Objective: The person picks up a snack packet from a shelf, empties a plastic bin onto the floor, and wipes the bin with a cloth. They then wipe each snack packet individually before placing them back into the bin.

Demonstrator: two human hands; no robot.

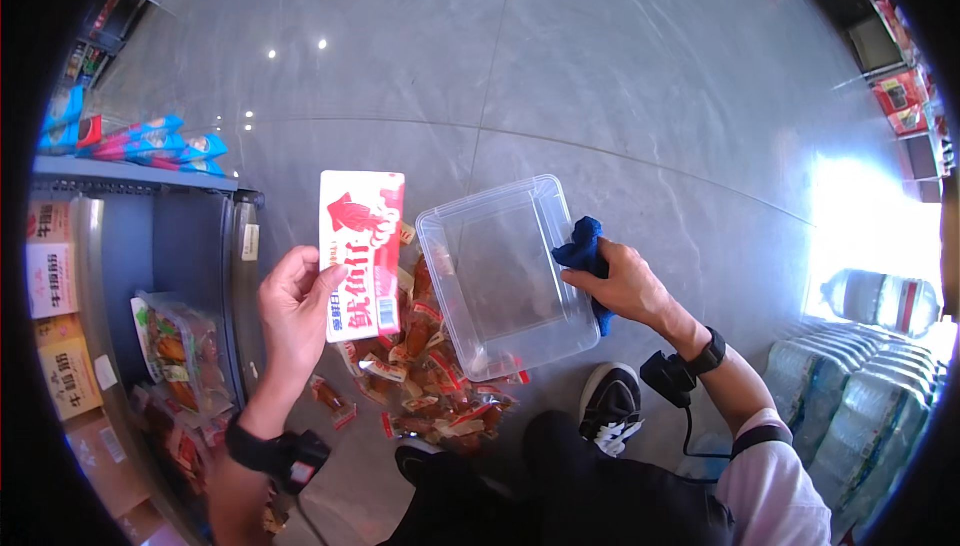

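My left hand (300, 298) grips the lower left edge of a red and white printed card (363, 253) with a squid picture on it. To its right, my right hand (626, 283) pinches a dark blue cloth (583, 246) against the right wall of a transparent plastic box (517, 276). Nothing shows inside the box, which is tilted over a pile of individually wrapped snacks (442, 388) on the floor. One wrapped snack (332, 401) lies apart, left of the pile.
At the left stands a shelf (135, 171) with blue and pink bags (161, 144), cartons (64, 362) and a clear food pack (180, 354). Shrink-wrapped water bottles (855, 388) are stacked at the right. My shoe (611, 407) is close below the box.
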